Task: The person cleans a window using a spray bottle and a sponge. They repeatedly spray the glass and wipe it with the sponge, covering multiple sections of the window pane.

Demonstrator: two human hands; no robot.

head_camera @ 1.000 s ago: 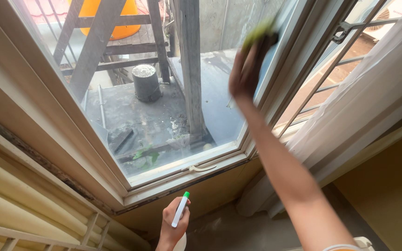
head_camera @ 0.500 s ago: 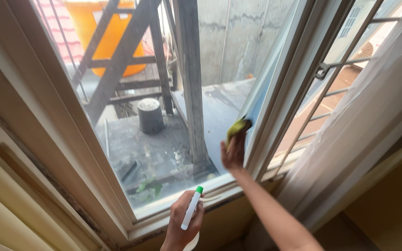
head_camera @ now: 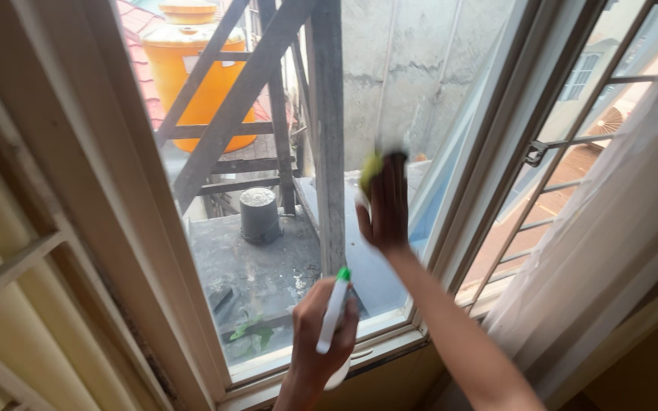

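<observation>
the right hand point(head_camera: 384, 209) presses a yellow-green cloth point(head_camera: 372, 169) flat against the window pane point(head_camera: 268, 251), fingers spread upward. just below it and nearer the sill, the left hand point(head_camera: 317, 335) grips a spray bottle point(head_camera: 334, 312), its long axis tilted up toward the cloth.

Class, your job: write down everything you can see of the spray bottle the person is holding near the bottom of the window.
The spray bottle is white with a small green tip at its top. Its slim head slants upward to the right, the tip close to the window glass. The left hand wraps around it from below, so most of the body is hidden; a pale rounded base shows beneath the hand, near the window frame. It looks like plastic. Whether it holds liquid cannot be told.
</observation>
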